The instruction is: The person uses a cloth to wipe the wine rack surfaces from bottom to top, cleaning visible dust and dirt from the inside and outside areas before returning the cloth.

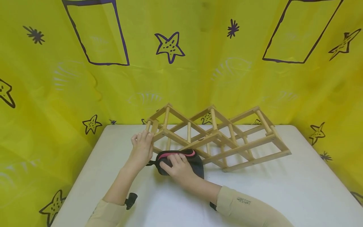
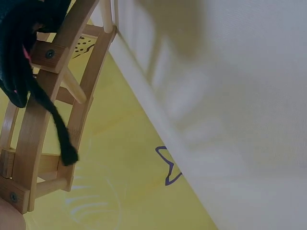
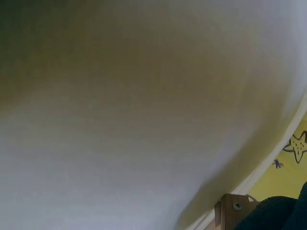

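Note:
A folding wooden lattice rack [image 1: 241, 148] with round dowels stands on the table. My left hand [image 1: 141, 148] grips its left end, fingers over the end slat; in the left wrist view only a bit of that hand [image 2: 10, 218] shows at the corner. My right hand [image 1: 181, 168] holds a dark, soft pouch [image 1: 199, 165] with a pink-edged opening against the rack's front, fingertips at the pink edge. From the pouch's left end hangs a dark strap [image 2: 57, 129]. The right wrist view catches only a corner of the pouch [image 3: 273, 213] beside a rack end [image 3: 232, 213].
The white table [image 1: 255, 195] carries the rack near its back edge. Close behind and at both sides hangs a yellow curtain [image 1: 198, 78] printed with stars and shells. A black wrist mount [image 1: 131, 200] sticks out from the left sleeve.

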Tool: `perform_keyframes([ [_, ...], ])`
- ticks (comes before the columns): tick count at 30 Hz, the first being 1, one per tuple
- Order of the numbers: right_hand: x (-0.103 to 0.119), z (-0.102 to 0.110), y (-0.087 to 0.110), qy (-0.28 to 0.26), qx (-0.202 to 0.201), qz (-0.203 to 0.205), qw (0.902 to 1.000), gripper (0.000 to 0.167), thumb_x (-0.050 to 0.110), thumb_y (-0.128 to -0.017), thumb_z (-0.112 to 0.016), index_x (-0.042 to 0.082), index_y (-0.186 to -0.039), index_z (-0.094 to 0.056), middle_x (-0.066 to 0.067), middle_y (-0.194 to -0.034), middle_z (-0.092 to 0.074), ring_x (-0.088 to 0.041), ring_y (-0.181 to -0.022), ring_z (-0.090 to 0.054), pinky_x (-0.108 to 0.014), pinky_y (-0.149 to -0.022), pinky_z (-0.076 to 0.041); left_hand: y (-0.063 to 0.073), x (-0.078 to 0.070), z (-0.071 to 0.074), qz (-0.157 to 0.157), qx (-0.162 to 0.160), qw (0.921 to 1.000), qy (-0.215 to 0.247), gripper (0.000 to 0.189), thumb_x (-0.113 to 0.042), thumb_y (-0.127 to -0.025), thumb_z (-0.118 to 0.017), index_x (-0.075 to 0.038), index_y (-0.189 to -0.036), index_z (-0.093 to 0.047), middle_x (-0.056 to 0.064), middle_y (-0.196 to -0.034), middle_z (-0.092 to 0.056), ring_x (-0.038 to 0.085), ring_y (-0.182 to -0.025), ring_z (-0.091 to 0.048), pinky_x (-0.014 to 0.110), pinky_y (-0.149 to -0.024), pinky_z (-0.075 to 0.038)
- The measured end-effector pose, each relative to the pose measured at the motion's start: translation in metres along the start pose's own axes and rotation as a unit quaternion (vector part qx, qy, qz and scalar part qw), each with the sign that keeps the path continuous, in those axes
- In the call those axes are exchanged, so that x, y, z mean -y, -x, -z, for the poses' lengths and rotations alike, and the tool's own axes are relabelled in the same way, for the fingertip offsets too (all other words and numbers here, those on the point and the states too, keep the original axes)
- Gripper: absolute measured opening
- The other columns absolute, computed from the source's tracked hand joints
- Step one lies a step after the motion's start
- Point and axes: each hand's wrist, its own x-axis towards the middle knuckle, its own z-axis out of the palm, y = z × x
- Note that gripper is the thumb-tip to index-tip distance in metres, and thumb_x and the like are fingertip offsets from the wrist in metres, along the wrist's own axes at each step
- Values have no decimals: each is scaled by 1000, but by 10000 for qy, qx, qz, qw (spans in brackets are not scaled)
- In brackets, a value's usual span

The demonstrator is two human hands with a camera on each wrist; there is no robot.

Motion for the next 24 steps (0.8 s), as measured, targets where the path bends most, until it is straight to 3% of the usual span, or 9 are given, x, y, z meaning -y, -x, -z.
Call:
perform_keyframes([
  [9,-21,27,2,-125,232,-447,9987,28,2,-76,-52,20,-98,-54,-6,-88,-49,-21,-76,-45,-38,-72,-34,1,1,0,28,10,10000,-18,16,5,-84,-50,-1,-98,-45,10,-88,-39,29,-81,-36,49,-81,-23],
  [13,-19,23,2,-143,143,-245,9995,25,2,-82,-47,20,-97,-55,-6,-85,-50,-20,-75,-47,-37,-72,-36,1,0,2,51,67,10000,-37,16,5,-85,-50,-1,-98,-45,10,-88,-38,29,-80,-35,49,-81,-23],
  [17,-7,10,6,-229,515,20,9984,23,4,-84,-48,21,-97,-55,-4,-85,-50,-18,-78,-50,-34,-72,-39,0,0,1,97,87,9999,-8,15,4,-86,-49,-1,-99,-45,10,-89,-40,29,-83,-36,49,-82,-23],
  [19,-1,6,7,-386,738,41,9965,24,7,-79,-56,22,-98,-55,-3,-86,-49,-18,-79,-50,-34,-72,-39,0,-1,0,94,78,9999,-1,15,4,-86,-49,-1,-100,-46,10,-90,-40,29,-84,-37,50,-82,-23],
  [24,2,7,4,-703,1112,-24,9913,28,7,-78,-62,22,-100,-54,-4,-89,-48,-19,-82,-49,-34,-74,-39,0,-1,0,88,21,10000,-6,15,5,-86,-50,-1,-98,-45,10,-89,-40,29,-82,-37,50,-80,-23],
])
